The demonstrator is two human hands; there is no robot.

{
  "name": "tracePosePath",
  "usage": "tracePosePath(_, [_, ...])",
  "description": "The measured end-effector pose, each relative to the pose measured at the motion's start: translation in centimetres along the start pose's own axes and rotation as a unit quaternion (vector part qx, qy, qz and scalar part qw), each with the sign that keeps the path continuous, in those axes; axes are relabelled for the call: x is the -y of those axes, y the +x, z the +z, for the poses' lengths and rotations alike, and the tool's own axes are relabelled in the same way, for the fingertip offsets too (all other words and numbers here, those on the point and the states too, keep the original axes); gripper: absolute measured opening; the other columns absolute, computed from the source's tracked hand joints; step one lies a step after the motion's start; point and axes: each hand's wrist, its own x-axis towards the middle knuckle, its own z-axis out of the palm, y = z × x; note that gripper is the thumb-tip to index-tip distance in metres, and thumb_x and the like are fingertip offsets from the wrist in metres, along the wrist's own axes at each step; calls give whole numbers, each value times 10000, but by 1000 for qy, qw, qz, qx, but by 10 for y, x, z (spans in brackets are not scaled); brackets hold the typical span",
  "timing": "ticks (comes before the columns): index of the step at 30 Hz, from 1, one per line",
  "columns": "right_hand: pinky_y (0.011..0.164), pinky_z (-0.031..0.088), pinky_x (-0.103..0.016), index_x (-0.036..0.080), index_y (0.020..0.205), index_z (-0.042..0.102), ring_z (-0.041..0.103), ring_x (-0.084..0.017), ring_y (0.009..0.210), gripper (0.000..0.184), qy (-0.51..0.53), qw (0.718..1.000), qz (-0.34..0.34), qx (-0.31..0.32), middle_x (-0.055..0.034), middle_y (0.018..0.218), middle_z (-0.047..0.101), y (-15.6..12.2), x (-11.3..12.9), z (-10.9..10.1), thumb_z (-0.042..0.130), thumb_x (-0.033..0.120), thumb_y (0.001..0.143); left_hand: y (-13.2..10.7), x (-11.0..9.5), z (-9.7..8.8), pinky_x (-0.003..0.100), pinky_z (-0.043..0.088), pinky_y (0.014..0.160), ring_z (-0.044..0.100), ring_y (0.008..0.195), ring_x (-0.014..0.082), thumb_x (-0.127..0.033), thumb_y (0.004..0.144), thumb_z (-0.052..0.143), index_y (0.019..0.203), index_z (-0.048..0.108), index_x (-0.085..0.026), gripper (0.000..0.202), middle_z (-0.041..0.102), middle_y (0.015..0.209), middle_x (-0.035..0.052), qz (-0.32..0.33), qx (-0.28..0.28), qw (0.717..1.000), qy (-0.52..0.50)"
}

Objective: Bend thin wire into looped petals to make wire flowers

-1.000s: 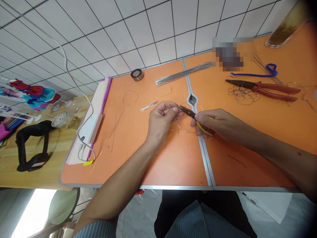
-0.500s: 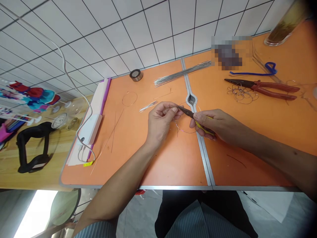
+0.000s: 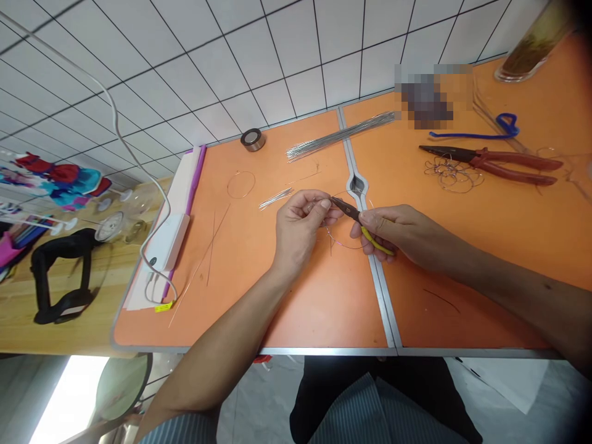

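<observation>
Left hand [image 3: 298, 231]: thumb and fingers pressed together in a pinch around the end of a thin wire hoop [image 3: 340, 242], which is too fine to follow into the grip.
Right hand [image 3: 409, 237]: wrapped around the handles of yellow-handled needle-nose pliers [image 3: 366, 227], with the dark nose reaching the left fingertips.
Handling: working this close to the pinch should keep the fine wire steady.
Wire hoop: hangs below both hands, over the desk seam.
Desk: orange top [image 3: 324, 308], split by a metal strip [image 3: 380, 290]. It carries a bundle of straight wires [image 3: 340, 139], a tape roll [image 3: 253, 140], red-handled pliers [image 3: 509, 166], tangled wire [image 3: 453, 174] and a white power strip [image 3: 167, 242].
Room: white tiles [image 3: 208, 61] beyond; a wooden shelf [image 3: 78, 327] holds a black stand [image 3: 60, 277].
</observation>
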Motion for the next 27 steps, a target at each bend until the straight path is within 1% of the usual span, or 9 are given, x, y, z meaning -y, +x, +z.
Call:
tracePosePath(5, [508, 366, -275, 189, 924, 729, 503, -113, 532, 459, -14, 1000, 0, -16, -21, 700, 643, -2, 3, 2, 622, 593, 1113, 0, 1, -1, 270, 665, 728, 824, 762, 163, -419, 887, 929, 962, 759, -212, 278, 838, 903, 34, 4, 0, 1000, 15])
tracePosePath(10, [498, 314, -289, 192, 923, 729, 471, -107, 504, 449, -38, 999, -6, -20, -10, 675, 624, -2, 4, 0, 591, 566, 1129, -1, -5, -2, 276, 667, 743, 825, 763, 167, -427, 881, 939, 980, 759, -212, 297, 833, 890, 29, -3, 21, 999, 27])
tracePosePath(14, [507, 328, -294, 193, 912, 735, 478, -114, 524, 456, -40, 999, -8, -29, -14, 684, 621, -3, 5, -3, 598, 572, 1126, -1, -13, -4, 291, 672, 756, 817, 769, 167, -443, 888, 935, 1007, 761, -214, 311, 850, 931, 42, 7, 44, 998, 44])
tracePosePath(18, [503, 316, -300, 192, 903, 740, 462, -118, 518, 467, -29, 999, -7, -29, -14, 661, 608, -4, 4, -4, 644, 606, 1096, -1, -18, -5, 295, 663, 718, 789, 717, 169, -479, 891, 924, 1007, 740, -214, 343, 835, 847, 35, 5, 48, 997, 64])
tracePosePath(22, [498, 304, -298, 192, 913, 751, 456, -112, 505, 479, -13, 1000, -4, -22, -9, 660, 605, -4, 3, -3, 663, 632, 1082, 0, -16, -5, 267, 627, 647, 767, 654, 158, -465, 893, 920, 947, 704, -215, 334, 823, 811, 27, 7, 52, 996, 66])
tracePosePath(27, [499, 286, -294, 193, 922, 756, 444, -102, 490, 483, -7, 1000, -2, -16, -4, 659, 606, -4, 2, -2, 674, 644, 1072, 2, -12, -6, 248, 610, 603, 745, 600, 140, -417, 915, 897, 908, 695, -212, 288, 815, 786, 16, 24, 64, 996, 51])
